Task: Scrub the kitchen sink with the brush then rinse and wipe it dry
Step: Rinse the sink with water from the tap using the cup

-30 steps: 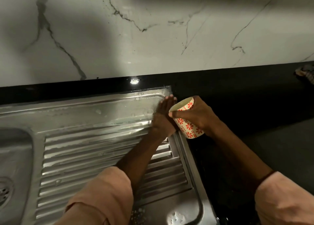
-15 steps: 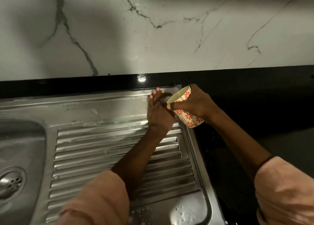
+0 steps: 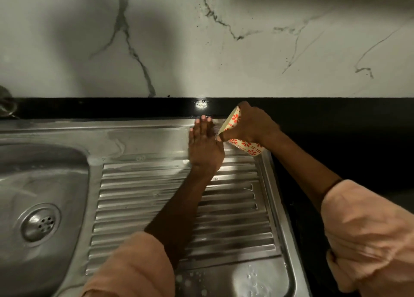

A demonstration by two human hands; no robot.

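A steel sink set into a black worktop fills the lower left, its basin at far left with the drain near the bottom, and a ribbed drainboard running to the right. At the drainboard's back right corner, a left hand lies palm down on the wet metal, fingers straight and pressed together, tips reaching the rear rim. Just beside it, touching at the thumb side, a right hand has its grip curled round a cup patterned with red flowers on white; the cup is tipped steeply toward the left hand, mouth facing left over the corner. Water shows blurred between the cup's mouth and the left fingers. Droplets and suds sit on the flat strip at the drainboard's front edge. Both forearms wear peach sleeves pushed up. Behind the worktop rises a white marble-look wall with grey veins; a light glints on the black strip at its foot. No writing or brand mark can be read anywhere.
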